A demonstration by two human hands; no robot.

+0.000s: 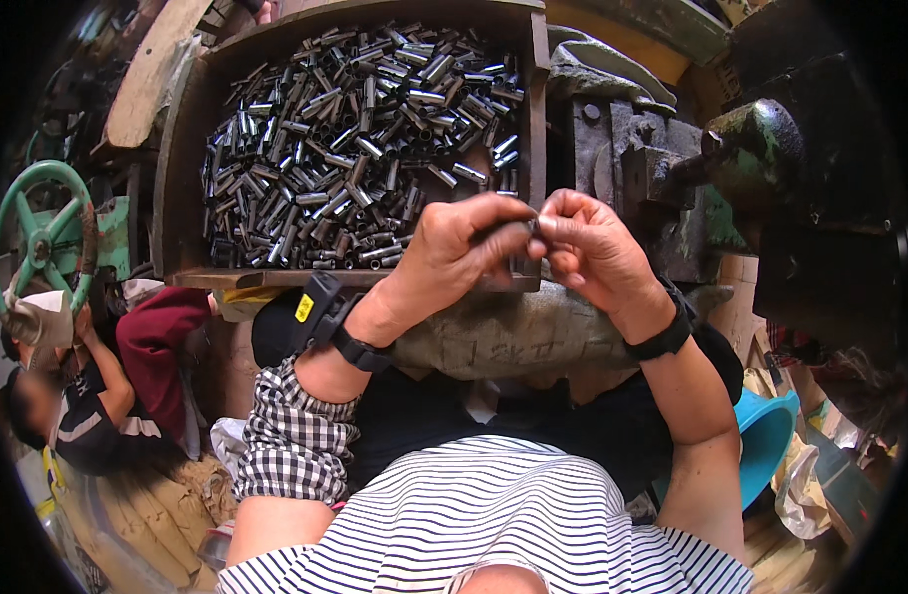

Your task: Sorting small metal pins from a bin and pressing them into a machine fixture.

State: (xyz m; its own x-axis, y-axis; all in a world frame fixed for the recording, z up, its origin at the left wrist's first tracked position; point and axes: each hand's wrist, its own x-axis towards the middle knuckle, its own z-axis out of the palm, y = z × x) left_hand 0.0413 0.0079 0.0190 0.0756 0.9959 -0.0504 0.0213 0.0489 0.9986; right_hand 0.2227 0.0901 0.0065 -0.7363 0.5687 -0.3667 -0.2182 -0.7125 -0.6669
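Observation:
My left hand (454, 243) and my right hand (598, 247) meet at the fingertips over the front right corner of a wooden tray (167, 188). Both are closed in a pinch. A small dark thing seems to be between them, but fingers and motion blur hide its shape. Behind my left hand, the tray holds a heap of short shiny metal tubes (345, 148). Just right of the tray and beyond my right hand is a dark, greasy metal machine (662, 168).
A grey cloth bundle (513, 332) lies below my hands. At the left are a green handwheel (40, 238) and a seated person (98, 396). A blue plastic tub (768, 436) stands beside my right elbow. Grey cloth (612, 69) hangs over the machine's far end.

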